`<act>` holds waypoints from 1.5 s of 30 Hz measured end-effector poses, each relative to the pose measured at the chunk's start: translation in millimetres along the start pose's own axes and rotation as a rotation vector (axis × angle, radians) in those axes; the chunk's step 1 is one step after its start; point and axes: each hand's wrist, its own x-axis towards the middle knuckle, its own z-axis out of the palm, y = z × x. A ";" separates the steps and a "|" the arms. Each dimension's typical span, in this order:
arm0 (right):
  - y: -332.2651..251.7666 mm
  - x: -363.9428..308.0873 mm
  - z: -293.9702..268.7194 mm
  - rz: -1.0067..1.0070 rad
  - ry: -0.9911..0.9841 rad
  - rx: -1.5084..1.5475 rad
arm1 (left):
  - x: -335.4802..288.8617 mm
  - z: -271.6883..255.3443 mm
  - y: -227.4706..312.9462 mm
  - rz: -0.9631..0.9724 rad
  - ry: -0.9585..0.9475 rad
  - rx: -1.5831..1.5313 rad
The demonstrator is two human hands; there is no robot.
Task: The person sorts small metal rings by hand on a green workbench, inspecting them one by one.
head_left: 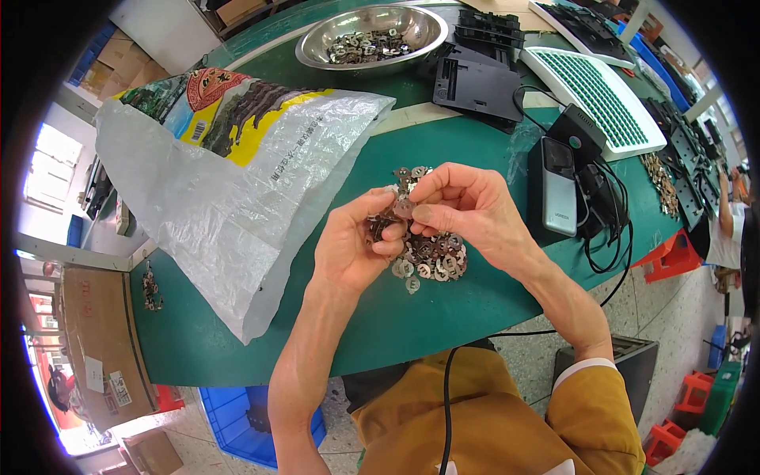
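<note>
Both hands met over the green desk (443,309), right above a pile of small metal clips (431,261). The left hand (356,249) was cupped with its fingers curled in, cradling a loose bunch of clips against the palm, thumb pressed on top of them. The right hand (467,210) was closed too, thumb and forefinger pinching a single clip (404,207) at the point where the two hands touched. A few more clips (412,176) stuck up just above the fingertips. The pile lay on the desk directly under and just right of the left hand, some pieces spilling toward the near edge.

To the left, a big woven plastic sack (237,182) lay flat across the desk, its open mouth pointing at the hands, printed in yellow and dark colours on its upper part. Farther back stood a steel bowl (372,36) holding more clips. Beside the bowl sat black plastic parts (475,83), and to their right a white tray (594,99) with a green grid. Close to the right hand, a grey power bank (554,186) and a black box (578,134) lay with tangled black cables (606,229). More metal parts (661,182) were scattered along the far right of the desk. A blue crate (237,419) stood on the floor beneath the desk's near edge.
</note>
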 end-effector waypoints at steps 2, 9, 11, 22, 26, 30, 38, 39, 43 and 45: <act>0.6 -1.8 3.9 -0.052 0.011 -0.033 | 0.4 -0.1 -1.7 -0.012 0.006 -0.005; 9.7 -6.5 10.1 -0.249 0.053 -0.317 | 0.7 0.7 -4.6 -0.046 0.033 -0.058; 10.4 -6.2 10.7 -0.274 0.064 -0.353 | 0.3 2.1 -4.9 -0.051 0.043 -0.057; 10.0 -6.3 11.4 -0.429 0.073 -0.532 | -1.1 3.9 -6.0 -0.064 0.047 -0.091; 9.3 -7.0 10.8 -0.272 0.083 -0.280 | 0.6 0.4 -4.9 -0.094 0.028 -0.144; 10.6 -3.7 7.0 -0.168 0.113 -0.155 | 2.3 -1.9 -1.4 -0.132 -0.004 -0.213; 2.0 0.5 4.4 -0.064 0.218 -0.157 | -3.6 -5.8 13.3 -0.038 -0.072 -0.263; -1.1 0.2 6.0 -0.045 0.227 -0.155 | -4.5 -5.5 14.4 -0.038 -0.063 -0.283; 0.2 -0.3 4.7 -0.069 0.260 -0.114 | -6.7 3.3 14.5 -0.004 -0.014 -0.266; 2.1 0.1 3.9 -0.068 0.258 -0.057 | -10.4 7.8 14.7 -0.001 0.037 -0.259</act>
